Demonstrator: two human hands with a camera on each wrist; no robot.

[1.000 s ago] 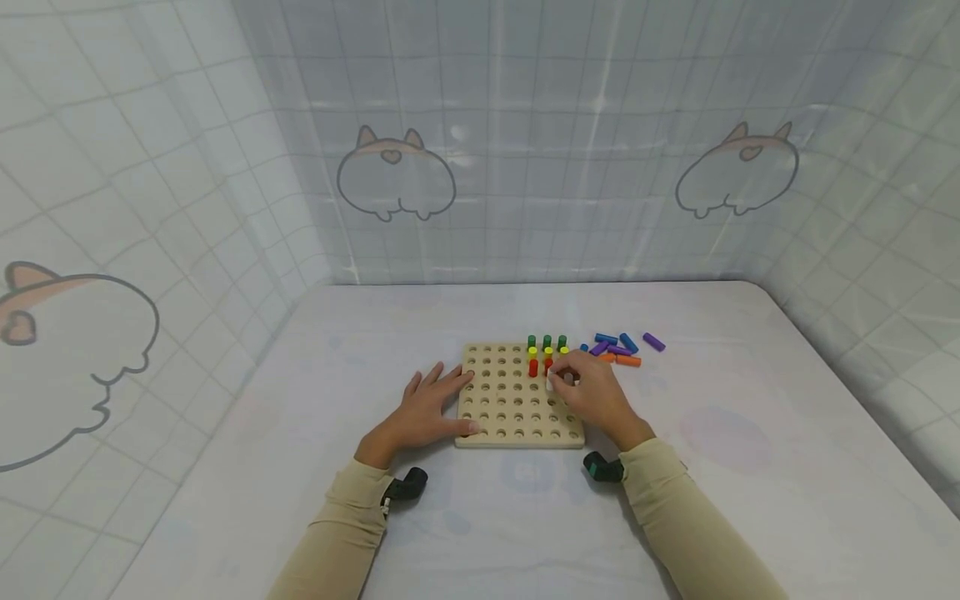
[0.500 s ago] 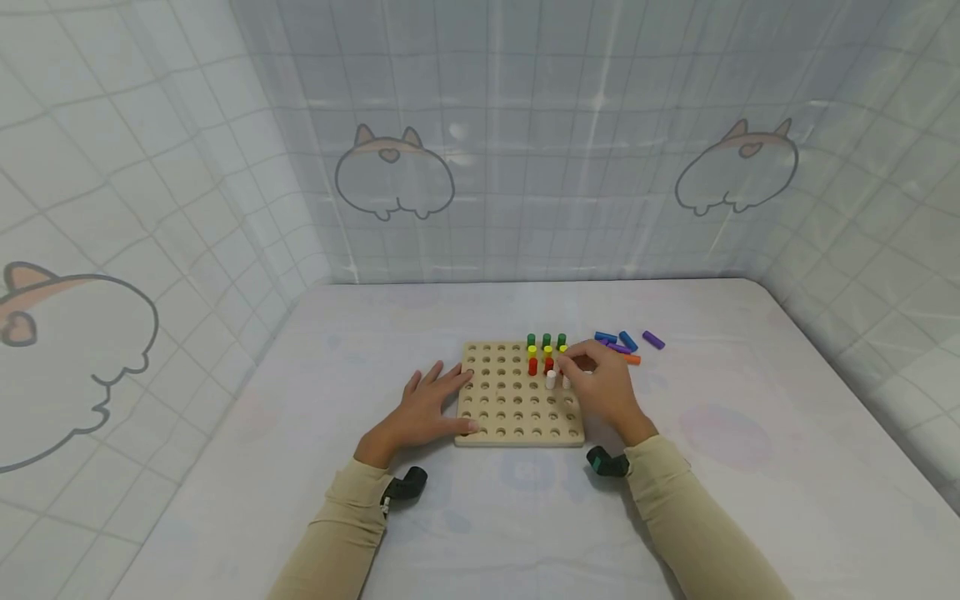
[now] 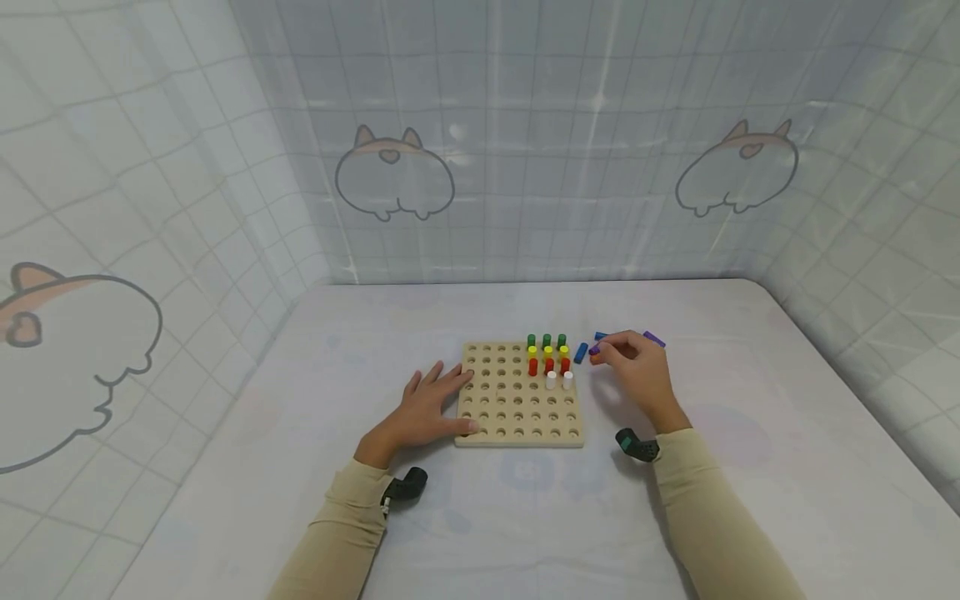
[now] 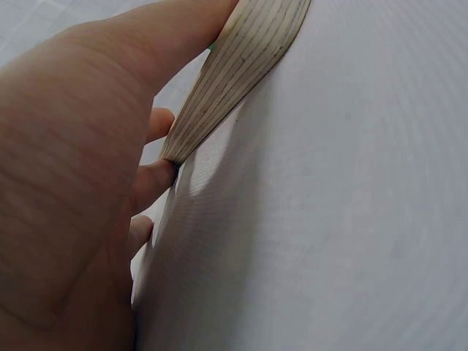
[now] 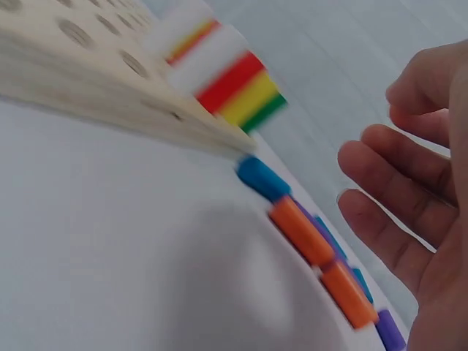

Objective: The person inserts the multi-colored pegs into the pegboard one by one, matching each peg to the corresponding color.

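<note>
A wooden peg board (image 3: 510,412) lies flat on the table. Rows of green (image 3: 547,340), yellow (image 3: 548,351), red (image 3: 549,364) and two white pegs (image 3: 559,380) stand at its far right corner. My left hand (image 3: 431,404) rests flat against the board's left edge (image 4: 241,66), fingers straight. My right hand (image 3: 626,362) hovers just right of the board over loose pegs, fingers relaxed and holding nothing (image 5: 395,205). Below those fingers lie a blue peg (image 5: 263,179), two orange pegs (image 5: 301,230) and a purple one (image 5: 391,330).
A blue peg (image 3: 581,352) lies by the board's right edge and a purple peg (image 3: 654,339) lies beyond my right hand. A white padded table (image 3: 750,467) sits inside walls of grid-patterned sheeting (image 3: 525,167) on three sides.
My right hand let go of a white peg, now standing in the board, and moved right to the loose pegs. My left hand stayed put.
</note>
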